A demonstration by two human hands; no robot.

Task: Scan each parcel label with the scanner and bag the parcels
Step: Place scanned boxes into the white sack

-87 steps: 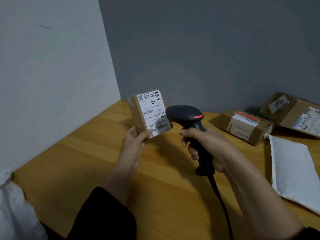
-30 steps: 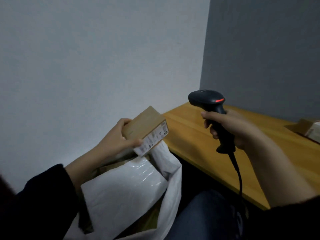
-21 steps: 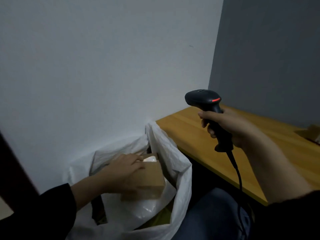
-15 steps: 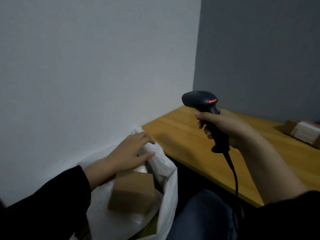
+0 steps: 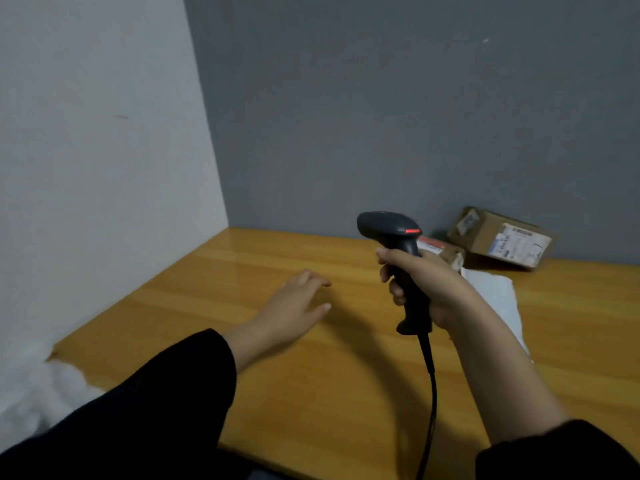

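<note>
At the far left a white bag (image 5: 31, 386) shows only as a blurred corner beside the tabletop (image 5: 311, 393). The left hand (image 5: 294, 306) hovers over bare wood, fingers loose and spread, holding nothing. The right hand (image 5: 429, 289) grips the scanner (image 5: 398, 258) upright, and its cable (image 5: 431, 382) hangs in a loop — a reach across could snag it. The parcels lie to the right: a small box (image 5: 446, 251) half hidden behind the scanner, a white mailer (image 5: 498, 296), and a larger box (image 5: 502, 239) tilted by the wall — it may tip if its neighbour is pulled.

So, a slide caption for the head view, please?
Right hand grips scanner; open left hand stretches over the table; labelled box behind.
</note>
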